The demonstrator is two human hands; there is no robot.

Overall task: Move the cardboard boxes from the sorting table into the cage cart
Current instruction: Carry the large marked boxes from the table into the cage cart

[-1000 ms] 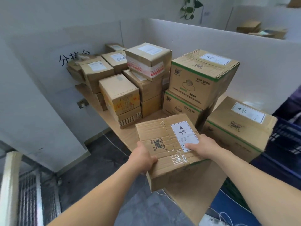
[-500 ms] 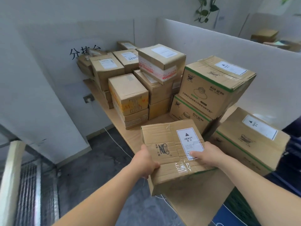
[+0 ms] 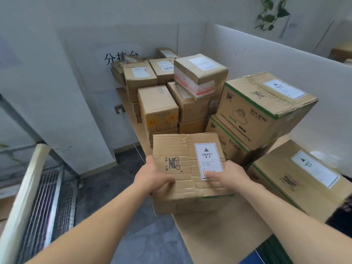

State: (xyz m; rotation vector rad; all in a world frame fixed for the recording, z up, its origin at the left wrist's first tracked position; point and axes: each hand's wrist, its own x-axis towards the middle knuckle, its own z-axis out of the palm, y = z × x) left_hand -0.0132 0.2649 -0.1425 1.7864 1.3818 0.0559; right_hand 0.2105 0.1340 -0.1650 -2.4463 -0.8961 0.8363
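A small cardboard box (image 3: 182, 159) with a white HEAVY label is held over the near left edge of the sorting table (image 3: 219, 231). My left hand (image 3: 152, 178) grips its left near corner, thumb on top. My right hand (image 3: 228, 176) grips its right near side, thumb pressed on the label. Part of the box hangs past the table edge. The cage cart (image 3: 38, 197) with its metal mesh stands at the lower left.
Several stacked boxes (image 3: 190, 88) fill the far part of the table. Two green-striped boxes (image 3: 262, 111) are stacked to the right, and another labelled box (image 3: 304, 174) lies beside them. White partition walls (image 3: 285, 54) enclose the table. Dark floor (image 3: 114, 187) separates table and cart.
The box has turned and slid left and nearer to me, now overhanging the table edge. The view has swung left, bringing more of the cage cart into sight.
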